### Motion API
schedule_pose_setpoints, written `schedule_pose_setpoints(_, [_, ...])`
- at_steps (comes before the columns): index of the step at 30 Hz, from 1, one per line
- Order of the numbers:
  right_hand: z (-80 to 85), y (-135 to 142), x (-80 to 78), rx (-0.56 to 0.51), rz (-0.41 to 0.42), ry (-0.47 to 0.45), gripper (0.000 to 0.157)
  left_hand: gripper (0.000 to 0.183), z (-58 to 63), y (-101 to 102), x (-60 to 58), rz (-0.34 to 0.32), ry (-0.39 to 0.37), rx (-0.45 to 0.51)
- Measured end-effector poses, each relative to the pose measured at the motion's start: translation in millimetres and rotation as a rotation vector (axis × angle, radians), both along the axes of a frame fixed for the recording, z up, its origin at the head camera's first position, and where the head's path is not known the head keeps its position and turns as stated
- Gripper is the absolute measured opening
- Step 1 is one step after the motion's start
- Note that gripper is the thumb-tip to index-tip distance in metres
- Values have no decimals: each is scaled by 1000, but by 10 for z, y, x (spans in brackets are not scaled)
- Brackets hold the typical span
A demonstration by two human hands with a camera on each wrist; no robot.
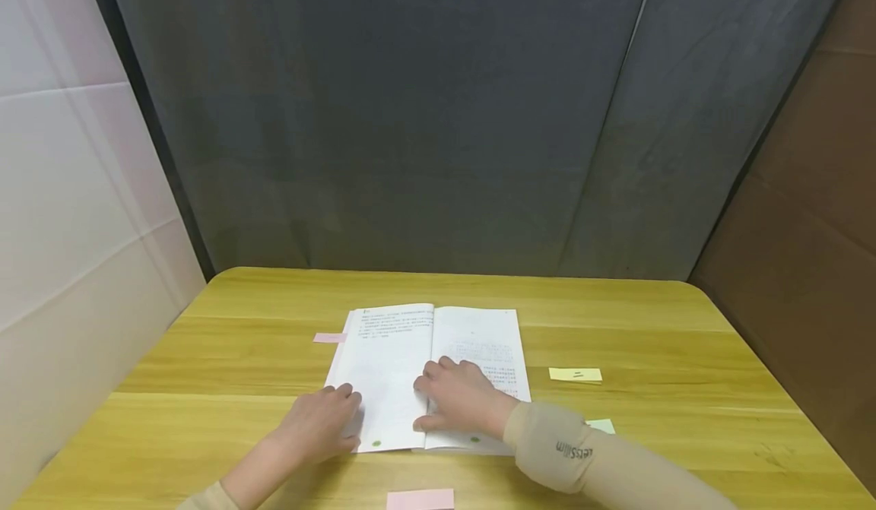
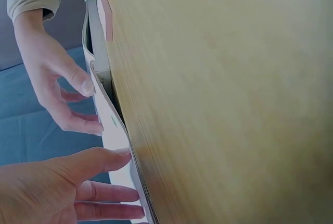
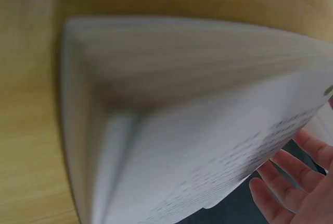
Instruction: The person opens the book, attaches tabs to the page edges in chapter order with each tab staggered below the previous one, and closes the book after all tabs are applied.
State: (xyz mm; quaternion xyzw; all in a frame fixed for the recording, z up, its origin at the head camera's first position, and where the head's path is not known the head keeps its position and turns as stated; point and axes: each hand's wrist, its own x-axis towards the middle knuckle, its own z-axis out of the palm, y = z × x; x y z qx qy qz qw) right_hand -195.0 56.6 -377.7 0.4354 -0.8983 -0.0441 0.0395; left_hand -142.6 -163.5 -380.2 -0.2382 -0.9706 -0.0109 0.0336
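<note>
An open book point(image 1: 390, 354) with printed text lies on the wooden table, a pink sticky tab point(image 1: 329, 337) jutting from its left edge. My left hand point(image 1: 318, 422) rests at the lower left edge of the left page; in the left wrist view its fingers point(image 2: 106, 211) are extended against the paper. Across the lower middle, my right hand point(image 1: 461, 396) touches the book near the centre fold, fingers spread and slightly bent. The right wrist view shows the thick page block point(image 3: 171, 62) close up, with the right hand point(image 3: 307, 187) at the far side. Neither hand pinches a page.
A yellow sticky note point(image 1: 575, 375) with dark strokes lies right of the book. Partly behind the right sleeve point(image 1: 561, 449) is a pale green note point(image 1: 601, 425). A pink note point(image 1: 420, 499) lies near the front. Dark curtains point(image 1: 411, 115) stand behind the table point(image 1: 636, 320).
</note>
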Motion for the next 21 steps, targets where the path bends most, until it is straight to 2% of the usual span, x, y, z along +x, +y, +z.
schedule_pose_setpoints(6, [-21, 17, 38, -16, 35, 37, 43, 29, 5, 24, -8, 13, -22, 1])
schedule_pose_setpoints(15, [-24, 2, 125, 18, 50, 82, 47, 29, -17, 12, 2, 7, -7, 6])
schedule_pose_setpoints(21, [-57, 41, 181, -52, 74, 68, 45, 29, -1, 16, -6, 7, 0, 3])
